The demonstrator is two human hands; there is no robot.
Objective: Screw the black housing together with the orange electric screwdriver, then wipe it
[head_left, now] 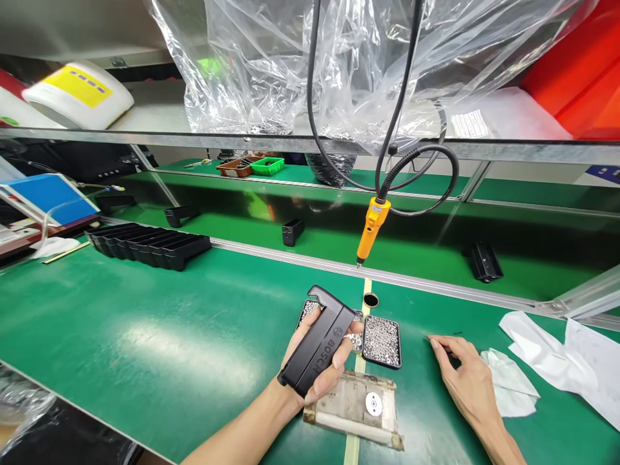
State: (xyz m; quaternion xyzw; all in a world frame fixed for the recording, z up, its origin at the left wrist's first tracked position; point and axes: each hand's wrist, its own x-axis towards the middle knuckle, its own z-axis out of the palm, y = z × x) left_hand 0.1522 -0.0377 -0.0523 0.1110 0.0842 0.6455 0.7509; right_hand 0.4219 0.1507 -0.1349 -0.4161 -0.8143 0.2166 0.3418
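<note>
My left hand [323, 369] grips a black plastic case [317, 341] marked BOSCH, held tilted above the green table. Just behind it sit small black trays of silver screws [382, 341]. Below the case lies a worn pad with a round metal disc [373, 403] on it. My right hand [464, 371] rests flat on the table to the right, fingers spread and pointing left, holding nothing, next to white paper wipes [508, 384]. An orange electric screwdriver [371, 229] hangs on its black cable above the trays.
A row of black cases [150, 244] stands at the left. More black parts [485, 261] lie on the conveyor behind the metal rail. A blue box [48, 197] is far left. Clear plastic bags [339, 64] hang from the shelf above. White sheets [571, 361] lie at the right.
</note>
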